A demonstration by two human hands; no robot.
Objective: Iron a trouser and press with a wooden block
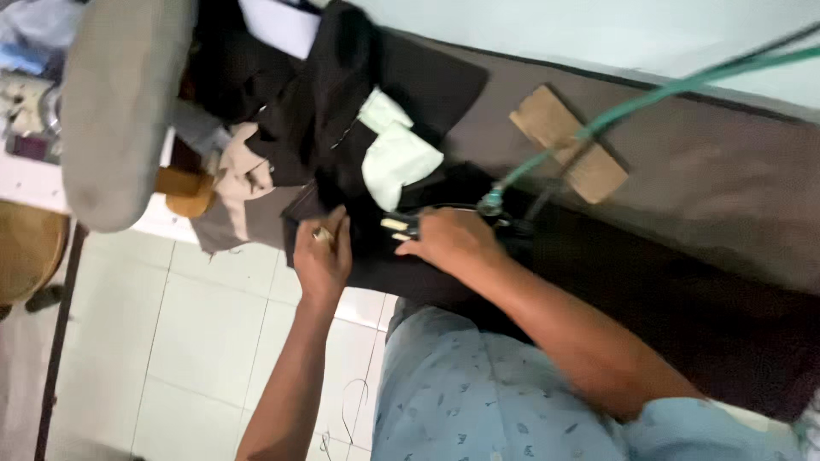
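Fingers of my right hand [448, 242] clench the iron's black handle [444, 211]; my left hand [323, 256] presses flat, fingers released, on dark cloth [376, 265] at the ironing table's near edge [735, 256].

Both arms reach forward from the bottom of the view, and the forearms are bare. The left hand [322, 259] is at the end of a nearly straight arm that rises from the lower edge. Its back faces the camera, the fingers are bent downward and pressed flat, and one finger carries a ring. The right hand [450, 242] comes in from the right side, with the forearm lying at a slant and the elbow bent near a light blue short sleeve. Its fingers are curled closed in a grip, knuckles up. The two hands are near each other but do not touch.
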